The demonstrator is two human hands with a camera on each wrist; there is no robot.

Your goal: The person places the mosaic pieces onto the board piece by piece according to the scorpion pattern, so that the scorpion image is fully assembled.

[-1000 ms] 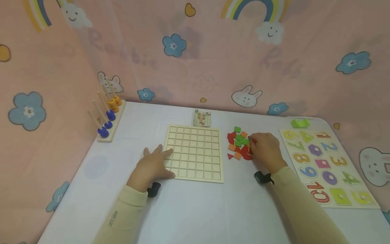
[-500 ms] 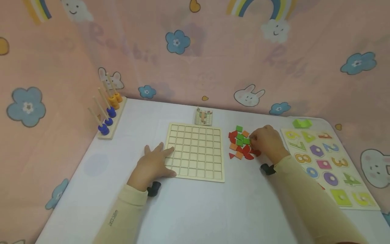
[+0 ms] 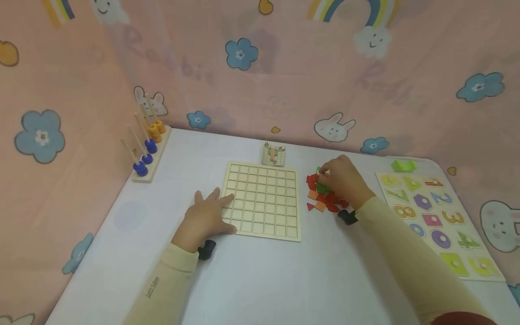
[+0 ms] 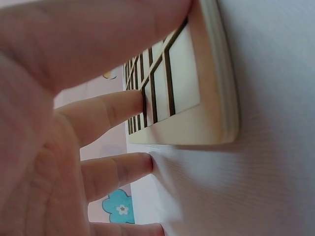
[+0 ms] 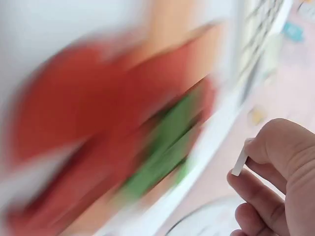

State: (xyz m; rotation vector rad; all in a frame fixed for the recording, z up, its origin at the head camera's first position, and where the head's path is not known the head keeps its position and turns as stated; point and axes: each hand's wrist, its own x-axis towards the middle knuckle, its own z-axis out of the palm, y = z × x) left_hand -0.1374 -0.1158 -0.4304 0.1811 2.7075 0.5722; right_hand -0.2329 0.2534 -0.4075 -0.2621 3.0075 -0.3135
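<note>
My left hand [image 3: 205,219] lies at the near left edge of a pale wooden grid board [image 3: 298,203], fingers spread. In the left wrist view, thumb and index finger [image 4: 113,110] touch the board [image 4: 214,123], while other fingertips rest on the white tablecloth. Over the pile of coloured tiles is my right hand [image 3: 343,178], its thumb and fingers pinching a small thin tile [image 5: 239,164] that shows a pale edge; its face colour is hidden. Red pieces [image 3: 332,205], orange squares [image 3: 320,206] and green squares [image 3: 322,188] lie below the hand, partly covered by it.
A small folded pattern card [image 3: 274,155] stands behind the board. At the right lies a number puzzle board [image 3: 432,232], with a green block [image 3: 404,165] behind it. A peg abacus [image 3: 146,169] with blue and orange beads stands at the back left.
My right hand has shifted left and away from me, from the right side of the pile to over the green tiles. My left hand stays at the board's edge.
</note>
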